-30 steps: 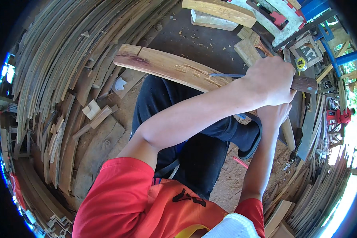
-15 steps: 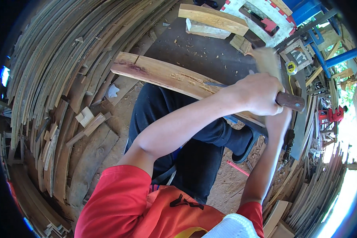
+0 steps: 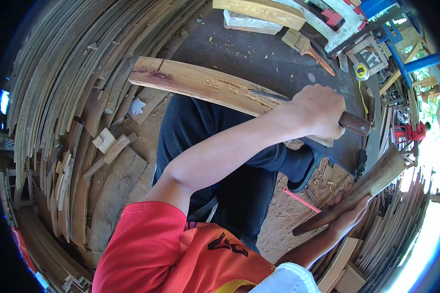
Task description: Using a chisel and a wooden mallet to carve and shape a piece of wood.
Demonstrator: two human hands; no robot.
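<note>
My left hand (image 3: 319, 111) is closed around a chisel (image 3: 358, 124), whose dark wooden handle sticks out at the right of my fist. Its steel blade points left and lies low along the top of a wooden board (image 3: 190, 80). The board has a rough, chipped-out patch by the blade and a purplish stain toward its left end. It lies over my leg and the dark work surface. Out at the lower right, my right hand (image 3: 348, 216) grips a flat, paddle-like wooden club (image 3: 371, 180), held tilted and apart from the chisel.
On the dark work surface (image 3: 205, 46) are a paintbrush (image 3: 305, 48), a handsaw (image 3: 344, 36), a yellow tape measure (image 3: 361, 72) and wood blocks (image 3: 259, 13). Stacked planks (image 3: 73, 73) fill the left. A red stick (image 3: 300, 200) lies on the ground near my foot.
My right hand has swung the club from behind my left hand down and out to the lower right. My left hand and the chisel stay nearly in place; the view has shifted slightly.
</note>
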